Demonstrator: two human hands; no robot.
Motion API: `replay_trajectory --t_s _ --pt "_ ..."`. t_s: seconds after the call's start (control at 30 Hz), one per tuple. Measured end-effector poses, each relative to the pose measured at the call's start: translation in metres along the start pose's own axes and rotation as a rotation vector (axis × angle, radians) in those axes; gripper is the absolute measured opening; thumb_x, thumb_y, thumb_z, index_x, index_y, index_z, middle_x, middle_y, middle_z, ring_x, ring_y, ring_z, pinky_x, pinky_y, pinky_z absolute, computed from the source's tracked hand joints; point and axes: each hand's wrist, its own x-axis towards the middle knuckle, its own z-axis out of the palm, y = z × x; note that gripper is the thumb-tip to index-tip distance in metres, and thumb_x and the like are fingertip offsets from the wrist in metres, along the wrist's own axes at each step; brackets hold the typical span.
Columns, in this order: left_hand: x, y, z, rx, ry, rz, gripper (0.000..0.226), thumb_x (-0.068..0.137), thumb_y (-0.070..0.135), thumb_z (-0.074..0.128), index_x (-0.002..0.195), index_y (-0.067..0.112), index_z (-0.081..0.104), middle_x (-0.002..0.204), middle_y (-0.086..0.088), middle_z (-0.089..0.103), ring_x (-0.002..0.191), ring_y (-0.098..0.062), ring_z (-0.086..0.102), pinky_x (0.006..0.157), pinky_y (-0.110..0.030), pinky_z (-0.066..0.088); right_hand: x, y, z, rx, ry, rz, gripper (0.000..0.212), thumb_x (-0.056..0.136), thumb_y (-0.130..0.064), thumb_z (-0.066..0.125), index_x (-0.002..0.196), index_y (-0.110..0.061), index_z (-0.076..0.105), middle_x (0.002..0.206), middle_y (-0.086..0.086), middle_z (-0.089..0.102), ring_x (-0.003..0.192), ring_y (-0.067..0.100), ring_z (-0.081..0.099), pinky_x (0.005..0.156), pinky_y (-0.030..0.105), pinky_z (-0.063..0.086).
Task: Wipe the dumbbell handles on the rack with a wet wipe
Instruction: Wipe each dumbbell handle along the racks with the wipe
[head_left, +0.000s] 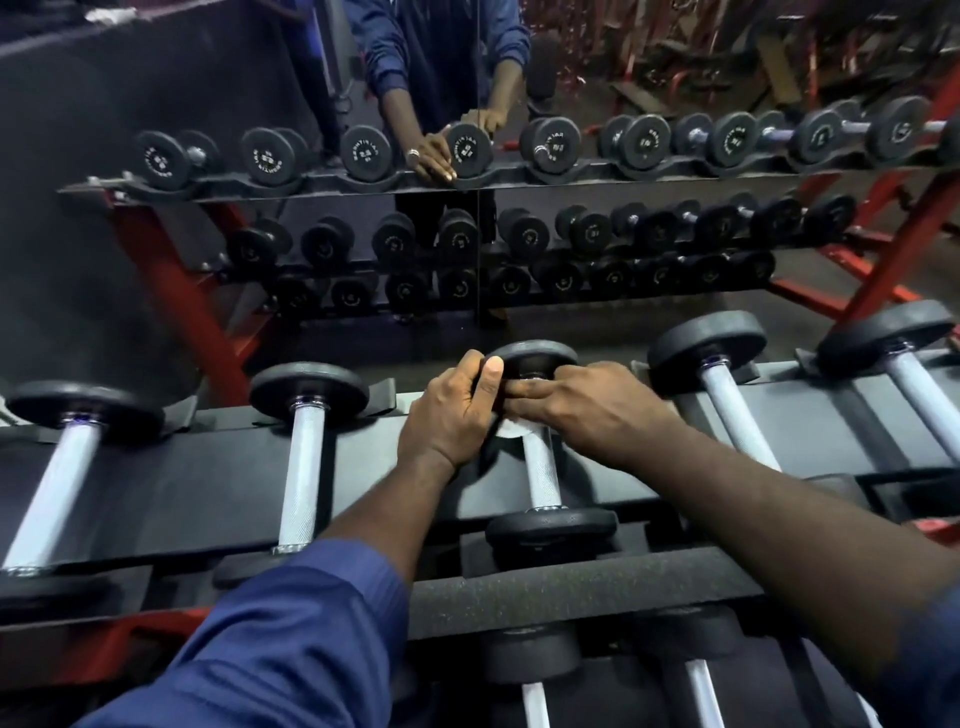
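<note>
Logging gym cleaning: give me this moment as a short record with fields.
place: rack facing mirror
dumbbell: middle one, top tier
left hand: grips its far head
right hand: holds wipe on handle, far end
wipe: white, mostly hidden under hands

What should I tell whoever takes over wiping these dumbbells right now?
Left hand: fingers curled on the far head of the middle dumbbell, steadying it.
Right hand: holds the wet wipe round the far end of that dumbbell's handle.
Done: the pictures do not show which handles are already wiped.
Left: the bare near stretch of this handle, then probably the neighbouring dumbbells on the rack and the row below.
</note>
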Motion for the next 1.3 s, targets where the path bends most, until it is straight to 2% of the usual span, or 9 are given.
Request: replay_trajectory --t_s 0.13,0.27,0.33,0.57,0.63,0.7,0.83,1.1,1.3 --pt "0.001 -0.001 0.001 0.009 -0.003 -0.003 0.042 0.105 0.068 0.025 0.091 0.032 0.043 0.080 0.003 0.058 0.081 -0.032 0.060 0.069 -0.043 0.047 -0.016 0.008 -0.007 0.077 0.105 0.077 0.066 0.089 -0.025 0.020 0.139 -0.048 0.055 0.146 -0.032 0.047 0.076 0.011 0.064 0.053 0.029 0.048" --pt "0.003 -0.002 0.003 0.016 0.006 0.003 0.043 0.104 0.070 0.023 0.091 0.033 0.042 0.076 0.002 0.057 0.078 -0.033 0.060 0.068 -0.045 0.049 -0.029 -0.003 0.006 0.369 0.182 0.296 0.059 0.085 -0.039 0.032 0.137 -0.057 0.054 0.143 -0.041 0.042 0.110 -0.003 0.064 0.059 0.009 0.037" --pt "0.003 -0.003 0.004 0.008 0.014 0.010 0.043 0.103 0.071 0.022 0.090 0.034 0.041 0.074 0.003 0.056 0.076 -0.032 0.060 0.067 -0.044 0.049 -0.025 -0.015 0.021 0.443 0.259 0.377 0.059 0.084 -0.029 0.047 0.135 -0.058 0.055 0.141 -0.042 0.044 0.112 -0.002 0.064 0.063 0.018 0.051" --pt "0.003 -0.004 0.004 0.015 0.022 0.012 0.050 0.100 0.075 0.019 0.092 0.033 0.043 0.072 0.004 0.053 0.076 -0.030 0.060 0.067 -0.045 0.052 -0.021 -0.033 0.044 0.964 0.559 0.597 0.071 0.073 0.016 0.049 0.127 -0.024 0.072 0.131 -0.012 0.066 0.120 -0.014 0.056 0.107 0.013 0.043" --pt "0.004 -0.007 0.005 0.023 0.025 0.017 0.051 0.100 0.076 0.018 0.092 0.032 0.044 0.072 0.005 0.053 0.075 -0.029 0.060 0.067 -0.045 0.052 -0.019 -0.034 0.041 1.080 0.523 0.723 0.064 0.078 0.011 0.048 0.123 -0.027 0.074 0.118 -0.011 0.073 0.089 -0.016 0.065 0.084 0.015 0.056" --pt "0.003 -0.007 0.006 0.013 0.031 0.016 0.050 0.100 0.075 0.019 0.091 0.033 0.042 0.071 0.005 0.052 0.074 -0.028 0.059 0.066 -0.045 0.052 -0.017 -0.035 0.044 1.142 0.341 0.816 0.054 0.082 0.003 0.052 0.112 -0.034 0.078 0.097 -0.009 0.078 0.056 -0.007 0.057 0.055 0.012 0.046" --pt "0.003 -0.006 0.005 0.019 0.031 0.017 0.053 0.098 0.078 0.016 0.092 0.032 0.043 0.074 0.003 0.055 0.077 -0.032 0.060 0.071 -0.050 0.054 -0.008 -0.034 0.036 1.585 -0.056 0.722 0.028 0.070 -0.015 0.075 0.097 -0.009 0.077 0.083 0.017 0.073 0.069 0.025 0.056 0.059 0.032 0.041" --pt "0.004 -0.005 0.004 0.033 0.037 0.025 0.053 0.098 0.078 0.017 0.091 0.031 0.041 0.073 0.002 0.053 0.077 -0.034 0.059 0.071 -0.052 0.054 -0.020 -0.003 -0.001 0.739 -0.502 0.394 0.028 0.077 0.001 0.048 0.089 -0.011 0.071 0.089 0.009 0.075 0.081 0.022 0.067 0.071 0.036 0.055" --pt "0.004 -0.003 0.004 0.037 0.035 0.026 0.055 0.097 0.077 0.016 0.094 0.030 0.044 0.072 0.002 0.053 0.077 -0.035 0.059 0.069 -0.050 0.051 -0.015 -0.008 -0.028 0.818 0.056 0.347 0.053 0.077 0.000 0.052 0.098 -0.043 0.076 0.099 -0.015 0.075 0.096 0.002 0.068 0.090 0.027 0.056"
